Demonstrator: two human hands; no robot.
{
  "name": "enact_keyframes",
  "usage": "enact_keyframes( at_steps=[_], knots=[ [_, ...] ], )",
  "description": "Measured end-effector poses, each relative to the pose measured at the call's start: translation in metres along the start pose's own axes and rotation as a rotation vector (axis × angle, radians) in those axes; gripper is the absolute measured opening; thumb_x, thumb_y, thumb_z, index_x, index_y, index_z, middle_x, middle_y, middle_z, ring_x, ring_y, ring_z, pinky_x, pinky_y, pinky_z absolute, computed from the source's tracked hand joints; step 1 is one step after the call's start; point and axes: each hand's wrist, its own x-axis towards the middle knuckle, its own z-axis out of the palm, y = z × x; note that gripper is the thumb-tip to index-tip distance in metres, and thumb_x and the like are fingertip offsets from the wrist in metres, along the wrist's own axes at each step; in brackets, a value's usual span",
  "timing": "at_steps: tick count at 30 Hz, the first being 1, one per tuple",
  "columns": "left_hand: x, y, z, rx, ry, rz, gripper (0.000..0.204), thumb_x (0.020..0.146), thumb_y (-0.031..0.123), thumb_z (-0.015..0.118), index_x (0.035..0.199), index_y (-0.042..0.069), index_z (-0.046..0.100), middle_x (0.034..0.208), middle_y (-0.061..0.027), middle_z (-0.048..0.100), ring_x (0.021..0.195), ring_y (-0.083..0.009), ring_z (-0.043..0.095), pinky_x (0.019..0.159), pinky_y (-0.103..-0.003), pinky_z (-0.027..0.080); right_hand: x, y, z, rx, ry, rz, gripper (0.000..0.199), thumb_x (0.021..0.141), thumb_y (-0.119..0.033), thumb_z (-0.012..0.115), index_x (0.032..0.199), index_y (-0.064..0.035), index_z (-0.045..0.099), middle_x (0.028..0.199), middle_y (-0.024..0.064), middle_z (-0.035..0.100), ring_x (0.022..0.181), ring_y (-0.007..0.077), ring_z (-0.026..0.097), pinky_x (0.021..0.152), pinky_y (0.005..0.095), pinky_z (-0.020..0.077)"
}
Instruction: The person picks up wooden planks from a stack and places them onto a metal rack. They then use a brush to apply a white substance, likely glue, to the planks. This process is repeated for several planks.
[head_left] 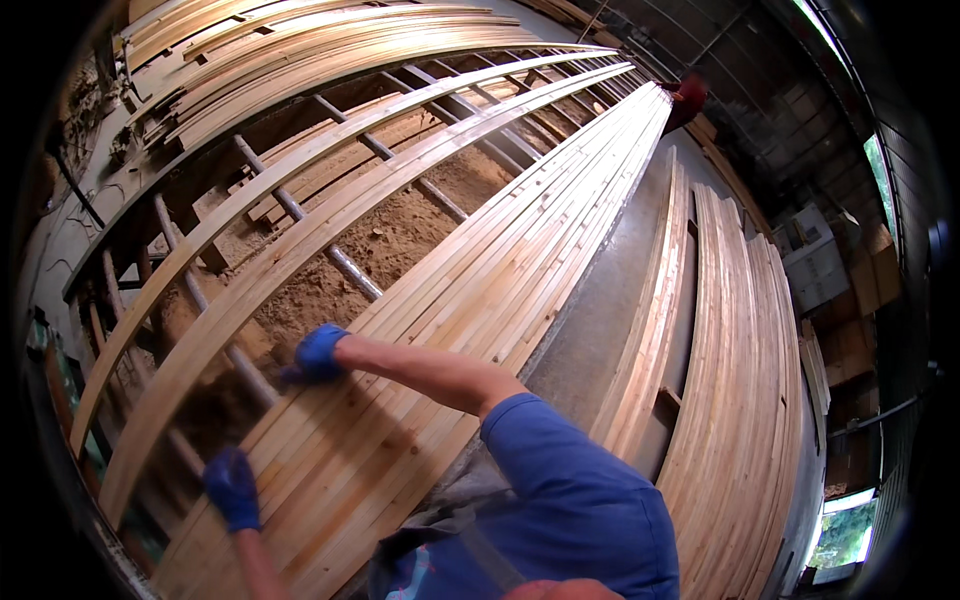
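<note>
A long row of pale wooden boards lies packed side by side on a roller rack, running away from me. My left hand, in a blue glove, is at the row's left edge near its close end. Farther along the same edge is my right hand, also blue-gloved, with its arm reaching across the boards. Its fingers are smeared and partly hidden past the edge. The left hand's fingers are bent down, and their grip does not show. To the left, two separate long boards lie across the metal rollers.
Sawdust covers the ground beneath the rollers. More boards are stacked at the far left, and board stacks lie on the concrete floor to the right. A person in dark red stands at the row's far end.
</note>
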Motion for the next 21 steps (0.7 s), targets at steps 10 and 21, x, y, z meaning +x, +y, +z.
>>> enact_keyframes(
  at_steps=[10, 21],
  knots=[
    [-0.010, 0.000, 0.002, 0.034, 0.053, 0.005, 0.019, 0.092, 0.015, 0.059, 0.085, -0.001, 0.066, 0.083, -0.0205, 0.066, 0.075, -0.0375, 0.062, 0.070, -0.044, 0.048, -0.008, -0.010, 0.000, -0.014, -0.056, 0.006, 0.071, 0.095, -0.063, 0.029, 0.097, -0.0059, 0.072, 0.102, 0.0207, 0.068, 0.101, 0.0411, 0.062, 0.090, 0.0467, 0.0483],
    [-0.016, -0.008, 0.008, 0.028, 0.082, -0.078, 0.022, 0.094, 0.017, 0.057, 0.085, -0.001, 0.066, 0.082, -0.0212, 0.065, 0.074, -0.0393, 0.060, 0.068, -0.045, 0.047, 0.041, 0.022, 0.016, 0.228, -0.493, -0.136, 0.066, 0.084, -0.065, 0.061, 0.110, -0.0048, 0.069, 0.111, 0.0134, 0.068, 0.107, 0.0284, 0.062, 0.093, 0.0411, 0.0452]
  ],
)
